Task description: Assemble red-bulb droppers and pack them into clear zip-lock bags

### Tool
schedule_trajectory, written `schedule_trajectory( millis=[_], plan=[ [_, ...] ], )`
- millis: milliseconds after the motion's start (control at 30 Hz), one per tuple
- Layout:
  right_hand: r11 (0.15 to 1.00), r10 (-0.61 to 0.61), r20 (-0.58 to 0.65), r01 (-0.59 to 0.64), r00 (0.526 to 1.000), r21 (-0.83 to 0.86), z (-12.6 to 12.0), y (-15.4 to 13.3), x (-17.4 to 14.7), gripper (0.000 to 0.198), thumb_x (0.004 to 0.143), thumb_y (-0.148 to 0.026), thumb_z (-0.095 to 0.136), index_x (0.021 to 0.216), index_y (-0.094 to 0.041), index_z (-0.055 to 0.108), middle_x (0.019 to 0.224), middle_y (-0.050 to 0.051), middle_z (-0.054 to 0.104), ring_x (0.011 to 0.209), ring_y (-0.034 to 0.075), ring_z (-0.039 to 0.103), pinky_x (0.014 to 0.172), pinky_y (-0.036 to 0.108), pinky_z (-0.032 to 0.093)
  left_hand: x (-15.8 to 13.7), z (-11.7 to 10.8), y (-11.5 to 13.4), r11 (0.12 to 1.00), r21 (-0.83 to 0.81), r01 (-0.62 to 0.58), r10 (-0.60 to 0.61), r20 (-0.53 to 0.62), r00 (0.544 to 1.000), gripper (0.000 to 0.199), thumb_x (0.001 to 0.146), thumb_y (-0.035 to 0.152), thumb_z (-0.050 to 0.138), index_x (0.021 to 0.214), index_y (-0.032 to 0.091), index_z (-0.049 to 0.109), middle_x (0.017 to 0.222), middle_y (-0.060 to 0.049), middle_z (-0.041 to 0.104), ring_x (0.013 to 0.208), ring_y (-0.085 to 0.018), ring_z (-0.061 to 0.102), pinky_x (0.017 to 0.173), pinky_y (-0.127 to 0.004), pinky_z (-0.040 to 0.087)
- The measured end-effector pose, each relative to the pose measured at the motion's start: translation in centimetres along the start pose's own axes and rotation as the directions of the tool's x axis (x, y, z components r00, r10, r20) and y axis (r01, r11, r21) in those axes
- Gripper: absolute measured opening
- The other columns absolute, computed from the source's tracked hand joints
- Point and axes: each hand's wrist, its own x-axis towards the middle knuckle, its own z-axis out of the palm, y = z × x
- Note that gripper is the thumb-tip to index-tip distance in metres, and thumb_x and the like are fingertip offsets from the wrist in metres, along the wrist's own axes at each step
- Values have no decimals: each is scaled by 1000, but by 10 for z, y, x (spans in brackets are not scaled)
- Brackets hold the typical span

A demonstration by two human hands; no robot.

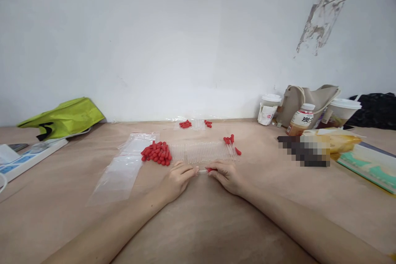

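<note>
Between my hands a thin clear dropper tube point(202, 170) lies level. My left hand point(178, 180) pinches its left end. My right hand point(227, 176) pinches a red rubber bulb point(210, 170) at the right end; how far the bulb sits over the tube is hidden by the fingers. Just beyond my hands, a row of clear tubes point(207, 151) lies side by side. A pile of red bulbs point(156, 153) sits at the row's left end. At its right end, several droppers with red bulbs point(229, 139) lie together, and one more red bulb point(238, 151) rests beside them.
Clear plastic bags point(119, 177) lie left of the pile. Against the wall is a bag with red bulbs point(185, 124) and tubes. A power strip point(34, 159) and green bag point(64, 119) stand left. On the right are cups point(269, 109), a bottle point(300, 120) and a tissue pack point(368, 167).
</note>
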Motion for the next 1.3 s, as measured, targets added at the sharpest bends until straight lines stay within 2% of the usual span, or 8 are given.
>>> schedule_trajectory(
  millis=[433,633,867,1100,1300],
  plan=[
    [994,-105,37,106,994,-39,-1,3,1,16,83,-23,48,85,-18,63,75,4,64,70,12,57,64,22,44,1,0,-1,1000,-16,20,-19,79,997,22,85,7,40,99,15,54,84,-6,64,74,-17,55,70,-32,40],
    [995,-78,85,82,993,-53,0,4,-1,14,82,-23,49,84,-18,62,75,3,61,70,12,55,64,23,42,2,0,0,1000,2,25,-25,78,997,21,86,8,40,98,16,55,81,-6,64,71,-16,55,70,-32,40],
    [990,-58,98,70,994,-124,0,-1,-2,12,81,-24,50,78,-17,60,67,1,57,61,11,50,57,21,37,2,1,3,1000,-12,20,-19,72,997,19,86,9,41,98,16,55,80,-5,64,71,-16,55,69,-31,40],
    [974,-122,98,138,988,-179,-1,-2,0,11,80,-25,52,75,-17,58,68,2,58,65,12,50,63,24,37,2,3,5,999,-38,6,-4,65,998,19,86,10,42,97,16,56,78,-6,63,70,-15,55,69,-31,42],
    [950,-165,163,201,973,-239,0,0,2,16,82,-27,48,73,-17,57,66,1,57,64,12,51,64,26,35,2,5,5,999,-33,6,-4,85,996,19,87,13,40,95,15,58,75,-6,63,69,-15,56,69,-31,44]
  ],
)
